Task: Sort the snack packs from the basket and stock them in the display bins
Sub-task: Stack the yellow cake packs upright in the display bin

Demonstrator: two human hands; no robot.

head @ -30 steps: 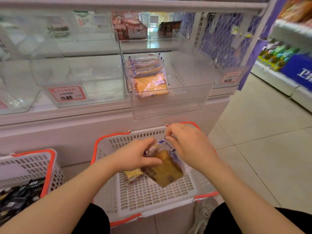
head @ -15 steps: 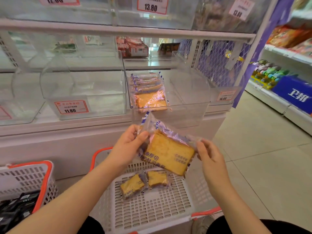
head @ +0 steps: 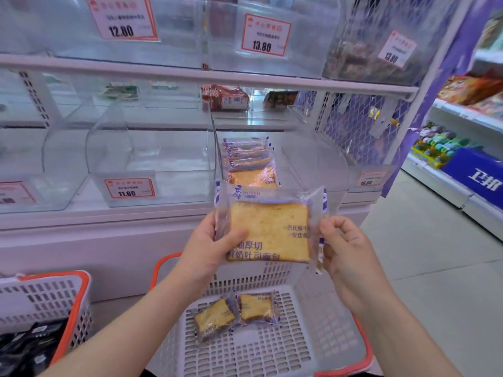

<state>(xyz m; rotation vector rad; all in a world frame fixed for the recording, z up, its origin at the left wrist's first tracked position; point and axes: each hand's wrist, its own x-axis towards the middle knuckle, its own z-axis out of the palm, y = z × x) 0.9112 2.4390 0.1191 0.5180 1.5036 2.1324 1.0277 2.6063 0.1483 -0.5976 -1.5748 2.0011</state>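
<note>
A clear-wrapped toast pack (head: 269,229) is held level in front of the shelf, above the white basket (head: 326,336) with an orange rim. My left hand (head: 206,248) grips its left edge, thumb on the front. My right hand (head: 345,251) pinches its right seam. Two smaller toast packs (head: 234,312) lie on the basket floor. Just behind the held pack stands a clear display bin (head: 313,164) holding a row of the same toast packs (head: 249,164) on its left side.
A second white basket (head: 46,303) with dark packs stands at the lower left. Clear bins (head: 152,159) with price tags line the shelves. A purple mesh panel (head: 359,123) ends the rack. Another shelf unit (head: 462,164) flanks the tiled aisle on the right.
Both hands lifted the toast pack out of the basket up to shelf height and turned it flat and level, facing me. The view tilted upward.
</note>
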